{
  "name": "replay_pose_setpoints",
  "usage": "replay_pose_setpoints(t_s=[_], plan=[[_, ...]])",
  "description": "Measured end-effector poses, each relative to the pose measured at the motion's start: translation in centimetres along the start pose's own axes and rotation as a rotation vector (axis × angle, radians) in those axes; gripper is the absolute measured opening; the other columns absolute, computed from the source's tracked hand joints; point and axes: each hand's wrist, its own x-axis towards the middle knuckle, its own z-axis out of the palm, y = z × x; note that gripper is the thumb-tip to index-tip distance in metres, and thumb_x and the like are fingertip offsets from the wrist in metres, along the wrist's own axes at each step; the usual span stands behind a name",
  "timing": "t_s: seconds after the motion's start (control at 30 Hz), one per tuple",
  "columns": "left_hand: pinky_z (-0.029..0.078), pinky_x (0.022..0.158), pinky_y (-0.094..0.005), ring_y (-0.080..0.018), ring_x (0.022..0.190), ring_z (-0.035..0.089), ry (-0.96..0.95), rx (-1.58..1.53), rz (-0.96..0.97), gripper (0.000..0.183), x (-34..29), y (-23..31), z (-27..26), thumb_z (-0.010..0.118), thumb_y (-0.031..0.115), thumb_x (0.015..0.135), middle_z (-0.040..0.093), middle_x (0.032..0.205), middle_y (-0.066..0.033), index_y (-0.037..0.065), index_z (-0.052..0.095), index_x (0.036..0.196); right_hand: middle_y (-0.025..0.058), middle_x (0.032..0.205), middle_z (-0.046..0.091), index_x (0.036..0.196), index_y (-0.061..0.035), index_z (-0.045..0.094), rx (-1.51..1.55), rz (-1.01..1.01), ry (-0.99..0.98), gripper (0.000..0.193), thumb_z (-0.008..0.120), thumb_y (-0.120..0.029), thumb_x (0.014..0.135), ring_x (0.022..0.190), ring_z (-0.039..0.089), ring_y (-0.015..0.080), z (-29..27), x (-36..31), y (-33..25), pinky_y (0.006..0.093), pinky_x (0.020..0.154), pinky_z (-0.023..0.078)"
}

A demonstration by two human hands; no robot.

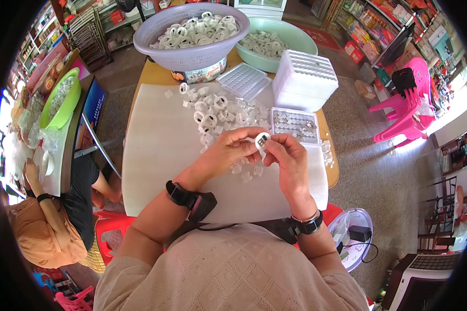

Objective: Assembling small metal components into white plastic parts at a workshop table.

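Observation:
Over the table, both hands meet around one small round white plastic part with a dark window in its face. My left hand pinches it from the left between thumb and fingers. From the right, the thumb and forefinger of my right hand close on it too. Just beyond lies a loose pile of similar white parts, mixed with small clear plastic pieces. Right of the pile is a clear compartment tray holding small pieces. My fingers hide part of the held piece.
A lavender basket of white parts stands on a printed tub at the back, beside a mint-green basin. Stacked white trays and a clear tray sit nearby. At left, another person sits by a lime-green basin.

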Motion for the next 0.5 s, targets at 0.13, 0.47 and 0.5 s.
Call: replay_pose_setpoints(t_s=[0.13,0.47,0.5], plan=[[0.049,0.073,-0.0256,-0.0109,0.081,0.059,0.067,-0.044,0.045,0.034,0.0,-0.3,-0.3,0.055,0.015,0.095,0.064,0.093,-0.003,0.002,0.055,0.127,0.0034,0.077,0.061,0.094,0.0013,0.061,-0.041,-0.019,0.006,0.011,0.062,-0.008,0.088,0.063,0.054,0.0087,0.2,0.1,-0.9,0.0231,0.057,0.044],[0.046,0.073,-0.0275,-0.0133,0.078,0.059,0.124,-0.252,0.126,0.034,0.1,-0.3,-1.1,0.055,0.018,0.096,0.063,0.086,-0.0056,-0.003,0.056,0.122,0.0116,0.078,0.06,0.085,-0.0028,0.066,-1.001,-0.401,-0.03,0.009,0.066,-0.004,0.076,0.077,0.058,0.0311,-2.9,-0.9,2.1,0.0389,0.067,0.048],[0.047,0.073,-0.0275,-0.013,0.078,0.059,0.12,-0.244,0.118,0.033,0.2,-0.4,-1.0,0.055,0.018,0.096,0.063,0.086,-0.0054,-0.003,0.056,0.122,0.0111,0.08,0.06,0.084,-0.0034,0.065,-1.052,-0.454,-0.006,0.008,0.066,-0.004,0.076,0.079,0.058,0.0306,-2.8,-0.9,2.4,0.0391,0.068,0.048]])
